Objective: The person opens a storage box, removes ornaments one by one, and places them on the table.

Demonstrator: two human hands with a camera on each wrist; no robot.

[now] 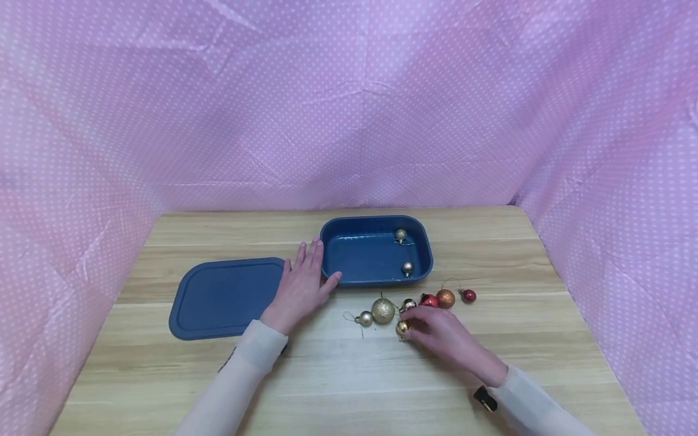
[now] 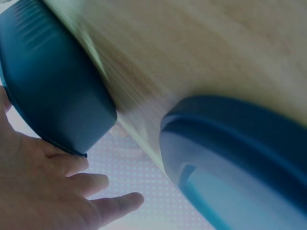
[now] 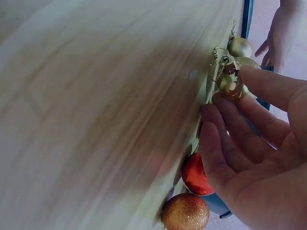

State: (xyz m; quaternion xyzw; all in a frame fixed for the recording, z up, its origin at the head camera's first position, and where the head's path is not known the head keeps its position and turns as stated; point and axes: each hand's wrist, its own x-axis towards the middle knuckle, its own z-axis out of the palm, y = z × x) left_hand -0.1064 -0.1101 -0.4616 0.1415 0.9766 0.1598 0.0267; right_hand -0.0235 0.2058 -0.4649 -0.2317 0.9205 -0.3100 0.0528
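A blue rectangular box (image 1: 376, 282) stands at the back of the table with two small gold baubles inside, one bauble (image 1: 400, 234) behind the other bauble (image 1: 407, 267). Against its left end rests my left hand (image 1: 300, 287), fingers extended; the left wrist view shows them along the box's rim (image 2: 29, 122). Thumb and fingers of my right hand (image 1: 444, 339) pinch a small shiny gold bauble (image 3: 230, 85) with a cord loop. Beside that hand lie a glittery gold bauble (image 1: 383, 310), a pale gold one, a shiny one partly hidden, a red bauble (image 3: 195, 173) and a glittery orange bauble (image 3: 185, 212).
A flat blue lid (image 1: 229, 300) lies on the wooden table left of the box, close to my left forearm. At the right end of the row sits a small dark red bauble (image 1: 468, 296). Pink dotted cloth (image 1: 360, 121) hangs around the table's back and sides.
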